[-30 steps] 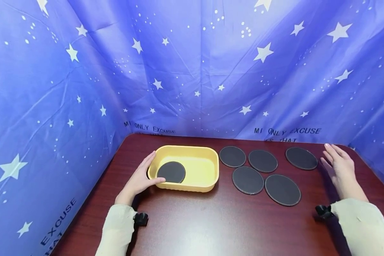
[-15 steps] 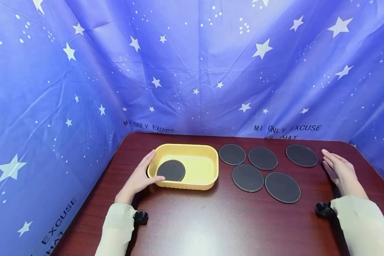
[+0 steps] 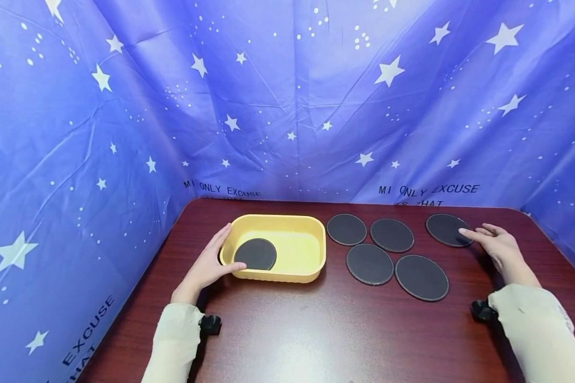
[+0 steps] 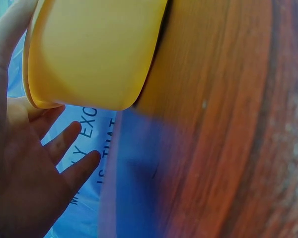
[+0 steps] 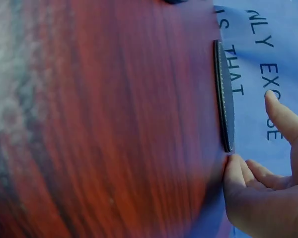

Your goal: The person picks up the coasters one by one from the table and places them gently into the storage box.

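Observation:
My left hand [image 3: 206, 268] holds the left end of a yellow rectangular plastic container [image 3: 306, 274], its thumb over the front rim and its fingers along the left wall. In the left wrist view the container [image 4: 94, 54] shows its outer wall, with some fingers spread clear of it. Inside lies one round black coaster [image 3: 256, 254]. My right hand [image 3: 503, 252] is at the right edge of the far-right black coaster [image 3: 445, 230]. The right wrist view shows the thumb raised above that coaster [image 5: 225, 99], the fingertips low beside its near edge.
More black coasters lie flat between the container and the right hand: a back-left one [image 3: 346, 229], a back-middle one [image 3: 392, 235], a front-left one [image 3: 369, 264] and a front-right one [image 3: 421, 277]. A blue starry curtain [image 3: 268, 106] encloses the dark red wooden table [image 3: 278, 330].
My right hand has moved left to the far-right coaster, and its thumb has swung out over it. The left hand has stayed on the container. The head view has shifted slightly.

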Demonstrator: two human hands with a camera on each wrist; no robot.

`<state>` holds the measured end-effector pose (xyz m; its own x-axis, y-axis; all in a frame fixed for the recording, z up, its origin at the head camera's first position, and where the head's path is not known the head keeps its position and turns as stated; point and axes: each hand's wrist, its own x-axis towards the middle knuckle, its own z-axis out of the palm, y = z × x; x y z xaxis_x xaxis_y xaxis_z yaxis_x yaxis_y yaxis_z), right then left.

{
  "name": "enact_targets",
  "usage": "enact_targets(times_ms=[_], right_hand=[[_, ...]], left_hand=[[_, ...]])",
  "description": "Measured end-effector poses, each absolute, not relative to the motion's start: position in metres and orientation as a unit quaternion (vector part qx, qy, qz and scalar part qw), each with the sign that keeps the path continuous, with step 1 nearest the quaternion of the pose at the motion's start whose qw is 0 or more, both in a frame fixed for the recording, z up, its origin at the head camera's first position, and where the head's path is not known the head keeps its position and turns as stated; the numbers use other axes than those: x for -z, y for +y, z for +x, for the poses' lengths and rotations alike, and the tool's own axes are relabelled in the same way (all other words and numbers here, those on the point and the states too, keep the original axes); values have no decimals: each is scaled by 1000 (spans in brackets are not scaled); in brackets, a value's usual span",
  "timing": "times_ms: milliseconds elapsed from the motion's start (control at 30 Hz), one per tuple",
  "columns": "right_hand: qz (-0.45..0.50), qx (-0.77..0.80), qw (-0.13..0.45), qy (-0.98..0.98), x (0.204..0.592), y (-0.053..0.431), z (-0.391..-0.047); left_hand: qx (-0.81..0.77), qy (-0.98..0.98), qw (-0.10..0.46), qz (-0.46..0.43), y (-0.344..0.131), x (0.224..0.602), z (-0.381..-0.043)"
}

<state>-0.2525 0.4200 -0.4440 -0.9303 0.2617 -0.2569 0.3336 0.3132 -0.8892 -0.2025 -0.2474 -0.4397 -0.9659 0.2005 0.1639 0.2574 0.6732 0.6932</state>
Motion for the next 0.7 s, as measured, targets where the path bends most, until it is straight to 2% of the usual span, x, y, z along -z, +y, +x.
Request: enact_targets(times_ms=[133,467,700], right_hand=[[163,452,33,876,442,414,-254],[136,364,46,920,435,402,-257],[101,280,17,955,437,398,-261]], left_hand=[[385,-914,38,-126,-247,439,-202],[384,-914,34,-124,-248,438,-203],[381,-915,35,-126,-248,439,-203]])
